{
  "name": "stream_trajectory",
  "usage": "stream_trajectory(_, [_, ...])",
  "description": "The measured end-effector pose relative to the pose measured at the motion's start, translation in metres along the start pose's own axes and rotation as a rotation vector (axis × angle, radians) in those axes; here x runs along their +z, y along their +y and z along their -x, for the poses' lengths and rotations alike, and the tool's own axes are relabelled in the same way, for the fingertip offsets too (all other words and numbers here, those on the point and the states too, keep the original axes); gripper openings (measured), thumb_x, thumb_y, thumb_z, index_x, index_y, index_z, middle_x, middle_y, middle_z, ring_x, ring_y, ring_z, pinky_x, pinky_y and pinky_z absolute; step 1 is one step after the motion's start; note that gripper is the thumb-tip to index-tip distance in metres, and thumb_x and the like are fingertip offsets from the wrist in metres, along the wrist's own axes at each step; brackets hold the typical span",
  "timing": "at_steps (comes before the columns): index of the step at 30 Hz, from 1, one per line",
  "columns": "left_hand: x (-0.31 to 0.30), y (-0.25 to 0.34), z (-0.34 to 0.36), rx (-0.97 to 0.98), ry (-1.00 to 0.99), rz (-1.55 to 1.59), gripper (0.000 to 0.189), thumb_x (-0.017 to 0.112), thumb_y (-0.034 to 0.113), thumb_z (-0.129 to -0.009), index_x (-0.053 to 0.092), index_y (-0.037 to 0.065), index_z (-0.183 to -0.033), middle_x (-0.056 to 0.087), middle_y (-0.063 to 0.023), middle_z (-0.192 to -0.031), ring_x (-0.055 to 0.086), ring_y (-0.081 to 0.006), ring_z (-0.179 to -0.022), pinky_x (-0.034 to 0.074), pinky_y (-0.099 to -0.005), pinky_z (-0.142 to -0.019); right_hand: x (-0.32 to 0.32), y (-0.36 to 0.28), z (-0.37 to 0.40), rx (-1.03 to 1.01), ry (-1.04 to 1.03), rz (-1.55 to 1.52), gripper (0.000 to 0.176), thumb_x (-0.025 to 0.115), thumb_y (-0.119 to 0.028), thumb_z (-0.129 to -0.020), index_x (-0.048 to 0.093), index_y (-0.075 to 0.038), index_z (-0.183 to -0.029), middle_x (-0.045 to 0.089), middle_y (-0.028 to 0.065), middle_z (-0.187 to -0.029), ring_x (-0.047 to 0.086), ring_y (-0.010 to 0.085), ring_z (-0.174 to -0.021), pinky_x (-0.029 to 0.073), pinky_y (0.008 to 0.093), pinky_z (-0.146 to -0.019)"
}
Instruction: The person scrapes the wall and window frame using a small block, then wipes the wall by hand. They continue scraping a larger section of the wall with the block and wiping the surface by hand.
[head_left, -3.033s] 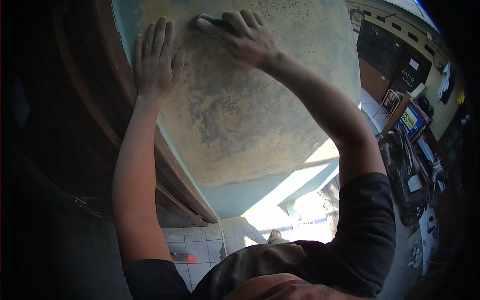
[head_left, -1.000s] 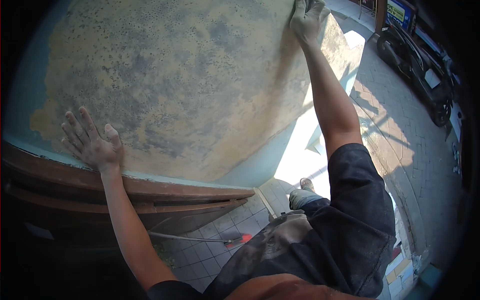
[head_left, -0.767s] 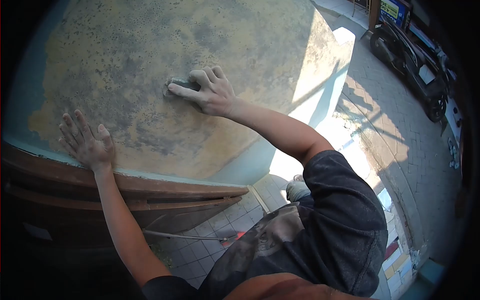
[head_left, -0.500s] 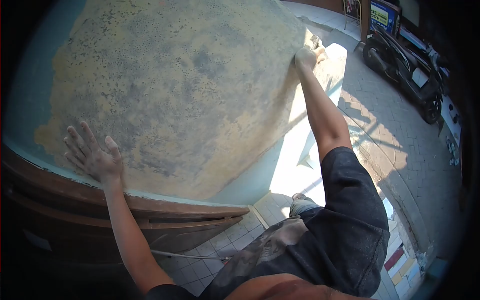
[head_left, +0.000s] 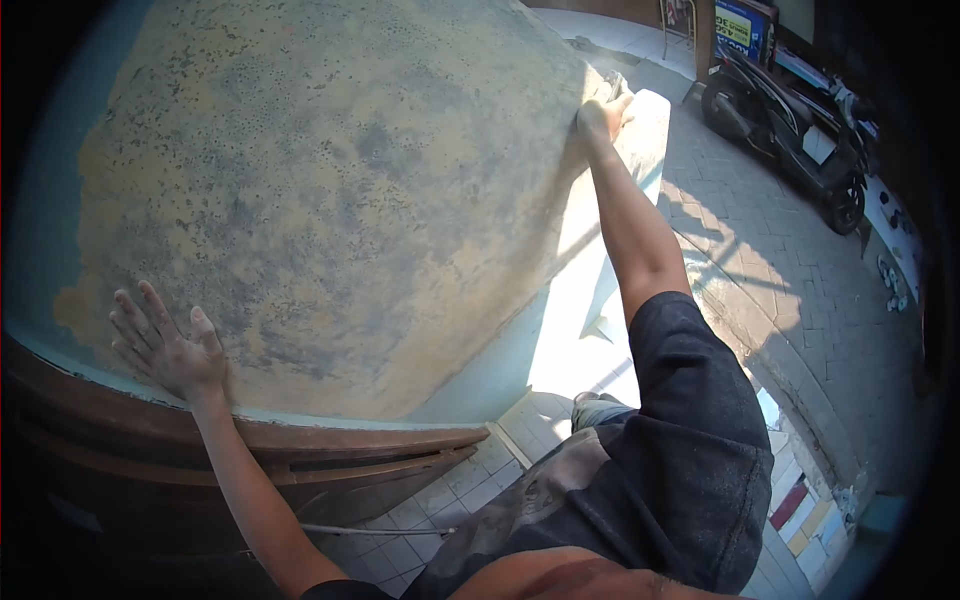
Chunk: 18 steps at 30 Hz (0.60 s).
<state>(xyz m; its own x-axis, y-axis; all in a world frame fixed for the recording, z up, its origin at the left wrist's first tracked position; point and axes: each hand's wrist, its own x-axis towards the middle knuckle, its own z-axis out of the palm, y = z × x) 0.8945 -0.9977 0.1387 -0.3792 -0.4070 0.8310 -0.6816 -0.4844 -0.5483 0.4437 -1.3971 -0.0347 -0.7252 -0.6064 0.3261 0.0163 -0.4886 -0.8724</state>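
1. Wall: a broad plastered face, worn to mottled yellow and grey. Teal paint remained along its left and lower edges. Sunlight struck its far right end.

2. Left hand: laid flat on the wall's lower left part, just above the teal margin. The fingers were released and spread, palm to the surface, grasping nothing.

3. Right hand: at the end of a fully stretched arm, pressed on the wall near its far right edge. The fingers were curled and clenched round item 4.

4. Grey block: small, held against the wall by the right hand. Only its upper end showed past the fingers; its make could not be told.

5. Door frame: brown wood, directly below the wall's lower edge.

6. Tiled floor: pale squares, with a thin rod lying on it.

7. Sleeve: dark, dusty cloth on the right upper arm.

8. Motorbike: parked on grey paving, well apart from the wall, with a blue signboard behind it.
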Motion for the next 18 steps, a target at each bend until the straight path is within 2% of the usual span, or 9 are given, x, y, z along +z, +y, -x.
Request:
stream_trajectory(3, [0.004,0.003,-0.004,-0.008,0.037,-0.012,0.070,0.042,0.050,-0.100,0.029,0.025,-0.165,0.023,-0.0065,-0.172,0.022,-0.0328,-0.157,0.016,-0.0565,-0.127,0.031,-0.037,0.013,0.214,0.000,0.231,0.045,0.047,-0.036,-0.107,0.038,-0.009,-0.142,0.052,0.0235,-0.132,0.058,0.0403,-0.119,0.049,0.0505,-0.096])
stream_trajectory(4, [0.002,0.002,-0.003,0.004,0.035,-0.019,0.070,0.041,0.050,-0.100,0.029,0.025,-0.165,0.023,-0.0066,-0.172,0.023,-0.0329,-0.157,0.017,-0.0566,-0.127,0.062,-0.062,0.030,-0.184,0.068,0.142,0.043,0.051,-0.034,-0.106,0.039,-0.014,-0.143,0.051,0.0216,-0.126,0.058,0.0385,-0.112,0.048,0.0515,-0.096])
stream_trajectory(5, [0.005,0.006,-0.006,0.015,0.040,-0.014,0.070,0.041,0.050,-0.100,0.029,0.025,-0.165,0.023,-0.0066,-0.172,0.023,-0.0329,-0.157,0.017,-0.0566,-0.127,0.067,-0.130,0.055,-0.312,-0.194,-0.011,0.042,0.056,-0.033,-0.103,0.046,-0.019,-0.142,0.048,0.0182,-0.119,0.055,0.0360,-0.105,0.046,0.0505,-0.095])
stream_trajectory(6, [0.005,0.008,-0.006,-0.006,0.040,-0.011,0.070,0.041,0.051,-0.101,0.029,0.024,-0.165,0.023,-0.0072,-0.172,0.023,-0.0330,-0.157,0.017,-0.0566,-0.127,0.088,-0.176,0.086,-0.677,-0.210,0.003,0.040,0.062,-0.033,-0.098,0.056,-0.022,-0.136,0.047,0.0142,-0.113,0.052,0.0327,-0.103,0.046,0.0475,-0.091])
stream_trajectory(9, [0.006,0.005,-0.011,-0.004,0.034,-0.009,0.071,0.040,0.053,-0.101,0.029,0.024,-0.165,0.022,-0.0085,-0.172,0.022,-0.0334,-0.157,0.017,-0.0571,-0.127,0.112,-0.209,0.120,-1.058,-0.178,-0.121,0.041,0.072,-0.037,-0.090,0.067,-0.026,-0.130,0.049,0.0089,-0.106,0.050,0.0261,-0.098,0.044,0.0405,-0.083])
stream_trajectory(12, [0.009,-0.012,-0.008,0.065,0.007,-0.009,0.071,0.038,0.055,-0.103,0.029,0.022,-0.165,0.022,-0.0095,-0.172,0.022,-0.0352,-0.157,0.017,-0.0582,-0.126,0.059,-0.092,0.071,-0.747,-0.205,0.052,0.045,0.069,-0.039,-0.094,0.062,-0.024,-0.136,0.048,0.0088,-0.103,0.052,0.0271,-0.087,0.048,0.0424,-0.078])
stream_trajectory(14, [0.004,-0.008,-0.002,0.088,-0.020,-0.021,0.071,0.036,0.057,-0.103,0.029,0.021,-0.165,0.021,-0.0099,-0.172,0.022,-0.0366,-0.157,0.017,-0.0588,-0.126,0.005,0.004,0.030,-0.214,-0.235,0.067,0.053,0.056,-0.040,-0.103,0.043,-0.019,-0.150,0.045,0.0255,-0.147,0.056,0.0460,-0.123,0.050,0.0504,-0.097])
stream_trajectory(16, [0.005,0.014,-0.019,0.001,0.033,-0.058,0.072,0.032,0.059,-0.104,0.029,0.019,-0.164,0.023,-0.0099,-0.171,0.023,-0.0392,-0.156,0.018,-0.0604,-0.125,-0.012,0.153,-0.015,0.195,0.119,0.496,0.064,0.042,-0.045,-0.107,0.030,-0.003,-0.153,0.049,0.0362,-0.142,0.055,0.0468,-0.128,0.043,0.0482,-0.109])
stream_trajectory(18, [0.008,0.016,-0.019,-0.017,0.046,-0.058,0.073,0.031,0.061,-0.104,0.030,0.019,-0.164,0.023,-0.0110,-0.171,0.024,-0.0401,-0.156,0.019,-0.0612,-0.124,-0.005,0.105,0.002,0.228,0.105,0.425,0.063,0.042,-0.045,-0.107,0.031,-0.001,-0.151,0.046,0.0377,-0.144,0.055,0.0472,-0.128,0.043,0.0494,-0.108])
